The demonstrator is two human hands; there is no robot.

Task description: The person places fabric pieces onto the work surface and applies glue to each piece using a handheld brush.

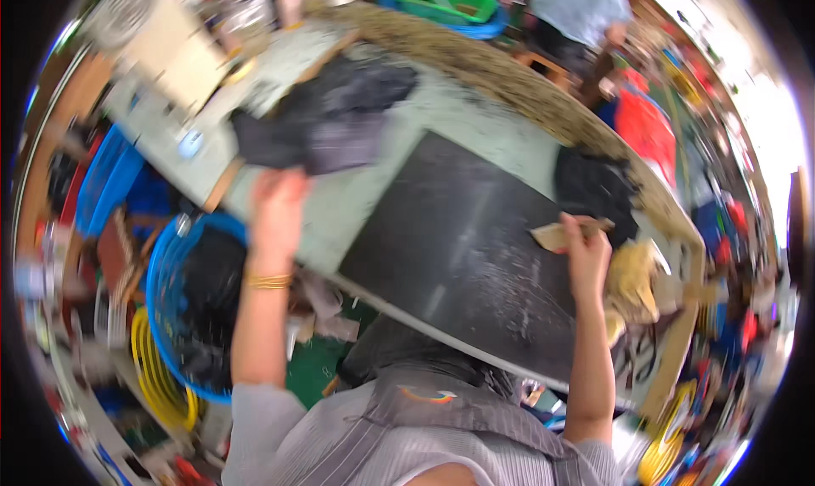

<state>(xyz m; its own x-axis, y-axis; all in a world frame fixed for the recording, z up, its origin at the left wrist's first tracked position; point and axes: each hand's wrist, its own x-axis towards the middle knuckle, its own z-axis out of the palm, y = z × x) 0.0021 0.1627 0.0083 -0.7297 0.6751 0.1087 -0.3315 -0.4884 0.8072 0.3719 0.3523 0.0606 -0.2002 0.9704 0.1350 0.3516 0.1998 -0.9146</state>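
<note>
My left hand (280,199) is smeared by motion at the near edge of a pile of dark cloth-like pieces (340,95). Its fingers are too blurred to show whether they grip anything. A purplish-grey piece (350,142) lies at the front of that pile. Over the right side of a black flat board (441,231), my right hand (588,257) pinches a small flat tan piece (552,236). Pale smudges mark the board's surface below it. Beyond the right hand sits a black crumpled heap (594,189), and a yellowish crumpled cloth (635,282) lies beside the wrist.
The pale worktable (501,121) has a raised speckled ledge (484,78) along its far side. A blue basket (157,291) with black material stands at the left, near yellow hoops (153,376). Across the ledge are a green tray (446,4) and another person (581,11).
</note>
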